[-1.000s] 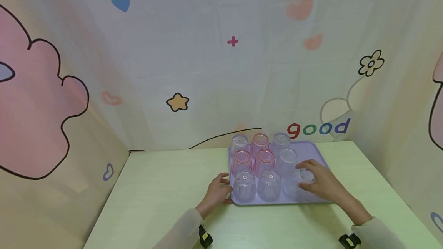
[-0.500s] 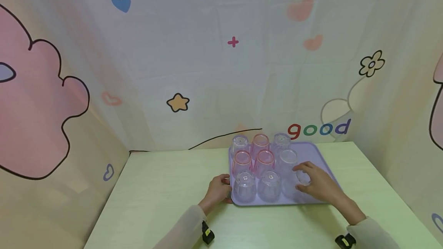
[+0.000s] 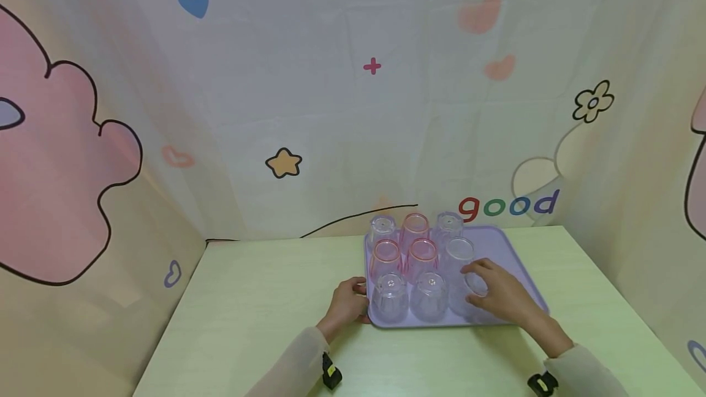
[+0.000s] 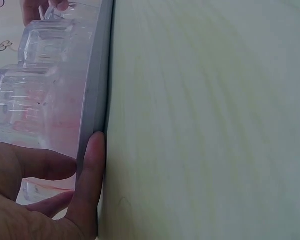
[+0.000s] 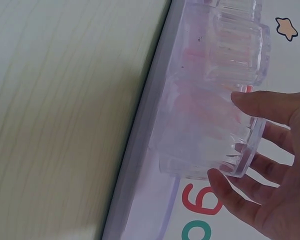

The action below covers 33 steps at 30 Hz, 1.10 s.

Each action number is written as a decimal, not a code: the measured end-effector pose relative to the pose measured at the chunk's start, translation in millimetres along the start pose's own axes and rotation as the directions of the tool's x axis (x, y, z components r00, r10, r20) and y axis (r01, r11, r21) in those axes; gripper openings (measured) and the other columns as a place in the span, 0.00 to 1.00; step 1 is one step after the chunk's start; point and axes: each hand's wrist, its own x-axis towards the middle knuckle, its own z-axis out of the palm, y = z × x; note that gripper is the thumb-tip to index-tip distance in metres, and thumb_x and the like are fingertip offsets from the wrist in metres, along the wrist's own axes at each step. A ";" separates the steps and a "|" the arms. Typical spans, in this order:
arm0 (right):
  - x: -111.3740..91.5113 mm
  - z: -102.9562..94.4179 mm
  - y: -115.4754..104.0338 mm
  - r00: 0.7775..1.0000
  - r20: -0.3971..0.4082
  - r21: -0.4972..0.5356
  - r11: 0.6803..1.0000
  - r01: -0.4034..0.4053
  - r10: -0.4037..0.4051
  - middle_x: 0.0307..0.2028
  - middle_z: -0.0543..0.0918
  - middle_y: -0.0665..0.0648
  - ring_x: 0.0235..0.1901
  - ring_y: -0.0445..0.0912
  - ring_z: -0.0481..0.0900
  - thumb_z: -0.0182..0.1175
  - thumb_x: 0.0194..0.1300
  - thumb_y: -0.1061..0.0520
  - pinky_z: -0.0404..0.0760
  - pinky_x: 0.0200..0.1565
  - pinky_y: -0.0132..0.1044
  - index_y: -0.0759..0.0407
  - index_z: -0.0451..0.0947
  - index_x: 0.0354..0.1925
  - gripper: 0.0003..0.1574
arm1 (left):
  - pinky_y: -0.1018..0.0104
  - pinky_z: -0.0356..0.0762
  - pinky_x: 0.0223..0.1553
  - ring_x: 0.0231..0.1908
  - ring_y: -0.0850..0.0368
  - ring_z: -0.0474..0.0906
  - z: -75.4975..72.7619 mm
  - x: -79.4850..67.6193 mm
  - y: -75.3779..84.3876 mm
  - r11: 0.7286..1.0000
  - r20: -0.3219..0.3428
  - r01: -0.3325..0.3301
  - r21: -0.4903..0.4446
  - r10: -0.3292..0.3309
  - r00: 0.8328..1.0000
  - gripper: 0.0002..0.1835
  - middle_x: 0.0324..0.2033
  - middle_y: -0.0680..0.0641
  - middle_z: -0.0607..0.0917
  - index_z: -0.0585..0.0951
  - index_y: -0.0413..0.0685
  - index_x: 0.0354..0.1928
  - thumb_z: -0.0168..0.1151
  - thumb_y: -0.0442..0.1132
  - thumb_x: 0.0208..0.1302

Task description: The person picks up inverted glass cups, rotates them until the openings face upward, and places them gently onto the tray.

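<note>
My right hand (image 3: 508, 294) holds a clear drinking glass (image 3: 475, 285) near its upturned base, thumb on one side and fingers on the other. The glass stands upside down at the front of a lilac tray (image 3: 510, 247). In the right wrist view, that glass (image 5: 205, 135) is right beside another clear glass (image 5: 230, 50). At the tray's front left corner, my left hand (image 3: 347, 304) pinches the rim. The left wrist view has its fingertips (image 4: 92, 150) on the rim (image 4: 92, 95).
Several more upturned glasses stand in rows on the tray, among them pink glasses (image 3: 423, 256) and a clear glass (image 3: 390, 299) near the left hand. The tray lies on a pale wooden table (image 3: 265, 299), close to a printed curtain (image 3: 320, 109) at the back.
My right hand has slid left with the clear glass, bringing it up to the front row's other glasses. The left hand stays at the tray's corner.
</note>
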 end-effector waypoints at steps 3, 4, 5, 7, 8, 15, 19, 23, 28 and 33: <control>0.9 2.6 -1.3 1.000 -0.009 -0.020 1.000 0.015 -0.015 0.49 0.81 0.59 0.48 0.56 0.81 0.76 0.46 0.58 0.83 0.46 0.55 0.58 0.80 0.51 0.31 | 0.61 0.85 0.21 0.27 0.55 0.80 -0.3 0.2 -0.9 1.000 0.006 -0.004 -0.005 0.004 1.000 0.33 0.41 0.40 0.79 0.74 0.34 0.61 0.54 0.19 0.46; 1.2 3.8 -1.5 1.000 -0.011 -0.026 0.999 0.019 -0.020 0.49 0.81 0.59 0.48 0.56 0.81 0.76 0.46 0.58 0.83 0.45 0.55 0.58 0.80 0.51 0.31 | 0.61 0.85 0.21 0.27 0.55 0.80 -0.7 0.4 -1.6 1.000 0.010 -0.009 -0.008 0.010 1.000 0.34 0.41 0.40 0.79 0.74 0.34 0.61 0.55 0.19 0.46; 1.4 5.0 -1.7 1.000 -0.015 -0.029 0.999 0.025 -0.025 0.49 0.81 0.60 0.47 0.57 0.81 0.76 0.46 0.59 0.84 0.44 0.55 0.58 0.81 0.51 0.31 | 0.61 0.85 0.21 0.27 0.55 0.80 -0.9 0.6 -2.1 1.000 0.014 -0.009 -0.013 0.009 1.000 0.34 0.41 0.40 0.79 0.73 0.34 0.62 0.55 0.19 0.46; 1.8 7.5 -1.9 0.999 -0.019 -0.042 0.999 0.026 -0.027 0.49 0.80 0.59 0.48 0.56 0.81 0.76 0.46 0.59 0.84 0.44 0.55 0.56 0.81 0.51 0.31 | 0.60 0.86 0.21 0.27 0.55 0.80 -0.9 1.1 -3.3 1.000 0.022 -0.010 -0.021 0.010 1.000 0.34 0.41 0.41 0.79 0.73 0.34 0.62 0.56 0.20 0.46; 2.0 8.6 -2.1 0.999 -0.021 -0.046 0.999 0.028 -0.029 0.49 0.80 0.59 0.48 0.57 0.81 0.76 0.46 0.59 0.84 0.43 0.55 0.56 0.81 0.51 0.31 | 0.60 0.86 0.22 0.26 0.55 0.81 -0.8 1.3 -3.8 1.000 0.024 -0.010 -0.024 0.010 1.000 0.34 0.41 0.41 0.79 0.73 0.35 0.62 0.56 0.20 0.46; 2.1 12.8 -0.7 1.000 -0.019 -0.029 0.999 0.020 -0.020 0.50 0.80 0.58 0.49 0.57 0.81 0.75 0.47 0.58 0.84 0.43 0.56 0.56 0.81 0.51 0.30 | 0.60 0.86 0.22 0.25 0.56 0.81 0.7 1.8 -4.3 1.000 0.024 -0.007 -0.029 0.007 1.000 0.34 0.42 0.41 0.79 0.73 0.35 0.63 0.57 0.21 0.48; 1.8 13.6 1.4 1.000 -0.015 -0.034 0.999 0.007 -0.007 0.51 0.80 0.58 0.49 0.57 0.81 0.75 0.48 0.57 0.84 0.42 0.56 0.55 0.80 0.52 0.30 | 0.61 0.86 0.23 0.24 0.56 0.81 1.8 3.1 -4.0 0.999 0.025 -0.008 -0.034 0.009 1.000 0.34 0.42 0.41 0.79 0.73 0.36 0.63 0.58 0.21 0.48; -0.1 13.0 2.1 1.000 -0.018 -0.035 0.999 -0.008 0.008 0.52 0.79 0.59 0.50 0.58 0.80 0.74 0.50 0.55 0.83 0.43 0.57 0.56 0.80 0.53 0.30 | 0.61 0.86 0.23 0.23 0.56 0.81 3.9 3.4 -4.9 0.999 0.025 -0.004 -0.039 0.004 1.000 0.34 0.42 0.41 0.79 0.73 0.36 0.63 0.58 0.21 0.48; -3.0 13.1 1.2 0.999 -0.024 -0.034 0.999 -0.027 0.026 0.52 0.79 0.59 0.50 0.59 0.80 0.73 0.53 0.52 0.83 0.43 0.58 0.56 0.79 0.54 0.30 | 0.61 0.86 0.23 0.24 0.56 0.82 4.8 1.1 -5.8 0.999 0.032 -0.001 -0.037 0.003 0.999 0.35 0.42 0.41 0.80 0.72 0.36 0.64 0.58 0.21 0.48; -2.0 11.9 -1.9 0.999 -0.039 -0.022 0.999 -0.036 0.036 0.53 0.79 0.61 0.51 0.61 0.79 0.72 0.54 0.51 0.82 0.44 0.60 0.57 0.77 0.56 0.32 | 0.60 0.86 0.24 0.24 0.56 0.82 2.2 -0.6 -4.3 0.999 0.035 -0.015 -0.042 0.016 0.999 0.34 0.43 0.40 0.79 0.72 0.35 0.64 0.57 0.21 0.49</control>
